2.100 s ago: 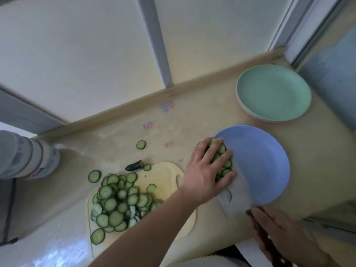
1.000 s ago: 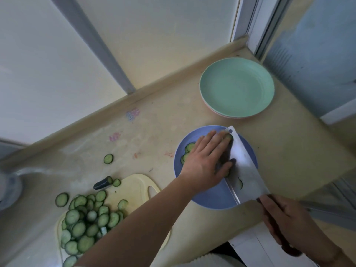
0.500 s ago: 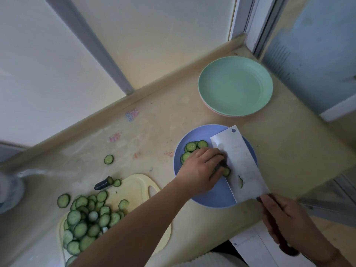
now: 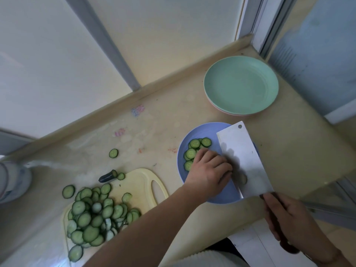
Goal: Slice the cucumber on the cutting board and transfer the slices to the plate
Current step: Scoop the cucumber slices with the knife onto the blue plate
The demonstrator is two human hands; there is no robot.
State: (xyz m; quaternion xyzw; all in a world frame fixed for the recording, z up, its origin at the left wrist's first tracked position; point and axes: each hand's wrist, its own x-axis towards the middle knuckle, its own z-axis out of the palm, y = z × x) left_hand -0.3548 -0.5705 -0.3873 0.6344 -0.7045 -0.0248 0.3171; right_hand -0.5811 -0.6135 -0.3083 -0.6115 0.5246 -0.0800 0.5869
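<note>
**Scraping slices off the cleaver onto the blue plate**

Holding the cleaver [image 4: 243, 160] flat over the right half of the blue plate [image 4: 200, 132], the right hand [image 4: 287, 218] has its fingers wrapped round the dark handle at the near right edge of the counter [image 4: 154, 116]. The left hand [image 4: 209, 173] reaches across from the near side, knuckles up, with its fingers curled down against the left edge of the blade; I cannot tell whether those fingers are pinching a slice or only pushing, as the fingertips are hidden. One pale slice clings to the blade face near the handle.

A small cluster of cucumber slices [image 4: 194, 151] lies on the far left part of the blue plate, partly tucked under the left hand. Most of the cut cucumber is over on the left: a big heap of slices [image 4: 96, 216] sits on the near end of the pale yellow cutting board [image 4: 140, 185], some spilling over its edges. The dark cucumber end piece [image 4: 107, 176] lies at the board's far edge with a small slice just beside it, and a lone slice [image 4: 113, 153] rests on the counter farther back.

A green plate [image 4: 240, 84], stacked on a pinkish one, sits in the far right corner, apart from the blue one. A white rounded object [image 4: 11, 180] stands at the far left edge.
</note>
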